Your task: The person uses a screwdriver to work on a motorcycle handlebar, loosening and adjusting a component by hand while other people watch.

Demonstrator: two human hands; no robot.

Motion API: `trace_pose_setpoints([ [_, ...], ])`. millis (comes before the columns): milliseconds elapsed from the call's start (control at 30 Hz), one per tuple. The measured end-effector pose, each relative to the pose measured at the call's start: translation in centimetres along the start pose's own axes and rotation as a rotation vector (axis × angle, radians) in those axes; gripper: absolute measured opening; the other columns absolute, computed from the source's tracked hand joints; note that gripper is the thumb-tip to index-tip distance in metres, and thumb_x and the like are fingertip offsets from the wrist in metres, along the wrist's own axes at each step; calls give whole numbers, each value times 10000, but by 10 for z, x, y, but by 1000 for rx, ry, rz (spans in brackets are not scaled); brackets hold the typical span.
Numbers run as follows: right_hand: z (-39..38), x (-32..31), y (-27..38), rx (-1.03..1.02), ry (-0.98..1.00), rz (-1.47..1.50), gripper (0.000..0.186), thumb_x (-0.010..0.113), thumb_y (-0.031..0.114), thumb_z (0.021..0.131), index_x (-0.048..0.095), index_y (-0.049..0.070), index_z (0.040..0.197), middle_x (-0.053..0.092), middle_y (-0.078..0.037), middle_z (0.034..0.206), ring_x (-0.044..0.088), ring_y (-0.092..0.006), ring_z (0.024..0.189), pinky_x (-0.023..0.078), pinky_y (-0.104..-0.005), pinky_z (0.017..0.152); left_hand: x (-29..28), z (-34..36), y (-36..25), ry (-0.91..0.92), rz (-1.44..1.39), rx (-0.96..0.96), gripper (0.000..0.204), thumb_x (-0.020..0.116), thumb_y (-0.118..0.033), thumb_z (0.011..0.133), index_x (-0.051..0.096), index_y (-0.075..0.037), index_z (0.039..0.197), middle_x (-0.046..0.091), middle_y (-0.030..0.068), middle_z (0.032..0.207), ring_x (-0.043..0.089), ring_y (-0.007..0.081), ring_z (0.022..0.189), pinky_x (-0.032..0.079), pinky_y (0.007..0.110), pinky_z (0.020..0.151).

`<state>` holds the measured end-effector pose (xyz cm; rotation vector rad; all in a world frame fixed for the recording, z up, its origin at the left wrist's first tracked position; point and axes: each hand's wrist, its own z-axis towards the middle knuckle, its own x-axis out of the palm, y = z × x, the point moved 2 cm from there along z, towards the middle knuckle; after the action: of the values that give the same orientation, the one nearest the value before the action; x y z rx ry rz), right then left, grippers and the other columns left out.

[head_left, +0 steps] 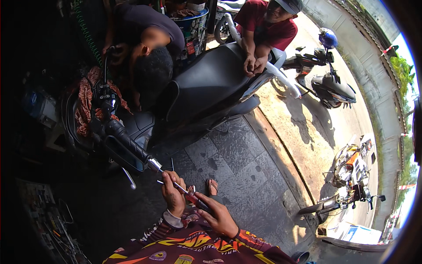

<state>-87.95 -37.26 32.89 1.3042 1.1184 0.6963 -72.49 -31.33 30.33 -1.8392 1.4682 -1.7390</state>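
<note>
My right hand [221,218] is wrapped round the dark handle of a screwdriver [203,205]. Pinched in the fingers of my left hand [174,196] is its metal shaft, which points up and left. The tip is by the silver bar end [154,164] of a scooter's handlebar; I cannot tell whether it touches. Behind that end runs a black rubber grip [127,140], with a dark mirror [119,154] beside it and a silver lever [129,179] below. A patterned orange-brown cloth [85,105] drapes over the front of the handlebar.
The scooter's black seat [211,75] stretches away to the upper right. One person [151,66] bends over its far side; another in a red shirt [268,26] leans at its tail. Outside stand two motorcycles [327,83] [351,176]. Tools [52,220] lie at the lower left.
</note>
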Motion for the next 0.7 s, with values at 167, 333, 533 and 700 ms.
trace_pose_setpoints([
  [167, -2, -3, -23, 210, 96, 744, 520, 493, 249, 971, 361, 10, 1414, 392, -168, 1434, 421, -222, 1284, 341, -326, 1021, -1, 2, 0, -5, -2, 15, 381, 380, -425, 1010, 364, -139, 760, 278, -36, 604, 222, 61, 448, 195, 243, 411],
  [333, -1, 7, -21, 273, 186, 501, 509, 504, 243, 964, 378, 9, 1399, 450, -165, 1366, 427, -215, 1262, 306, -326, 1047, -2, 2, 0, 24, -54, 0, 380, 383, -429, 1008, 365, -137, 765, 274, -33, 606, 220, 60, 445, 187, 242, 411],
  [533, 2, -4, 7, -61, -42, -128, 567, 599, 163, 892, 378, 67, 1406, 592, -169, 1185, 585, -323, 1085, 445, -376, 915, 1, 2, 2, -9, -52, 23, 379, 371, -427, 1012, 356, -137, 770, 266, -31, 603, 214, 58, 430, 174, 246, 393],
  [700, 1, -1, 5, -81, -2, -21, 572, 594, 197, 903, 369, 78, 1415, 556, -164, 1259, 585, -282, 1079, 449, -360, 909, 2, 2, 2, 35, -57, 13, 377, 356, -413, 1020, 352, -133, 767, 269, -27, 605, 215, 61, 438, 181, 249, 403],
])
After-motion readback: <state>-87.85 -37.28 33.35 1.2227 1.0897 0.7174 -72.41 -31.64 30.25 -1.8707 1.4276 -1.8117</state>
